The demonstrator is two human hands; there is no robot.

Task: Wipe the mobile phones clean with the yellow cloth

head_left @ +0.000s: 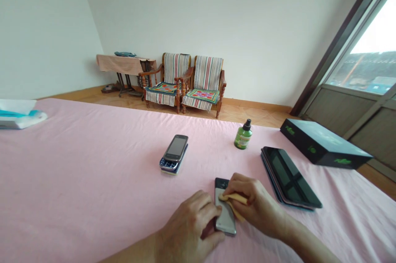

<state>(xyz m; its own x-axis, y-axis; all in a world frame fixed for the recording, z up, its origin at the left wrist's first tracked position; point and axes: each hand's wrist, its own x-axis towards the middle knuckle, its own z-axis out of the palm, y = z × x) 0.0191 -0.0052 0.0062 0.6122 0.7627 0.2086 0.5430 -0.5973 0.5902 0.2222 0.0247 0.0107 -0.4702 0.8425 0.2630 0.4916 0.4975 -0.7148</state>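
Head view: phone [229, 225] with back side up on pink cover [77, 197], apparently in the middle of wiping. Right hand [256, 203] with yellow cloth [237, 198] pinched between fingers and thumb, set against back of phone. Left hand [192, 226] half curled, touching left edge of phone; cannot tell whether gripping it or only steadying it. Beyond phone and to its left, stack [177, 148] of other phones. Right of phone, tablet [292, 180] on top of more flat pieces. Beyond phone, slightly to its right, upright bottle [243, 137]; farther right, box [312, 149]. As for progress: looks like work on phone not yet complete, with cloth on it. Cannot judge stack or tablet as already wiped or still to wipe.
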